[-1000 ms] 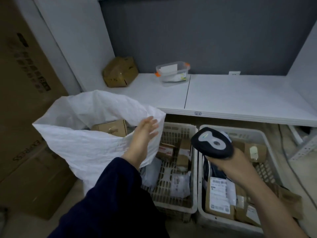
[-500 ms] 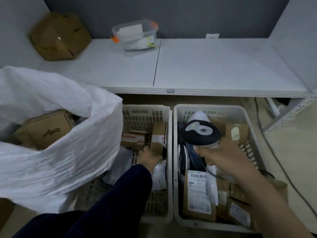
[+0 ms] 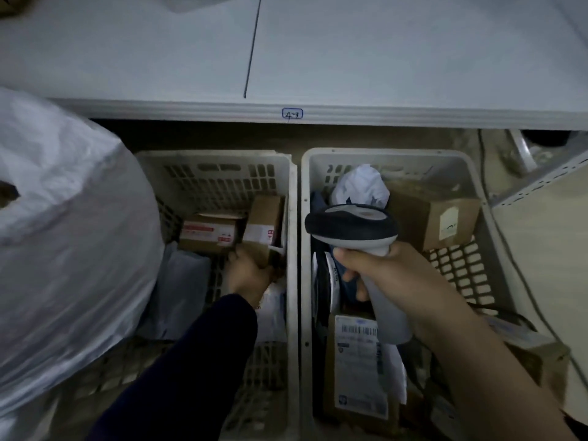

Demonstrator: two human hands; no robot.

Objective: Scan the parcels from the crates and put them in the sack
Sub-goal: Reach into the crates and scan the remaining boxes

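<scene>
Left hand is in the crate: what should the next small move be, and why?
Probably lift the small brown cardboard box, gripped by the left hand, out of the white slatted plastic crate and toward the dark-headed grey scanner held in the right hand.

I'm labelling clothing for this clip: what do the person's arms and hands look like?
A dark navy long sleeve covers the left arm to the wrist; the left hand is bare. The right forearm and right hand are bare, with no sleeve in view. No gloves, watch or rings show.
</scene>
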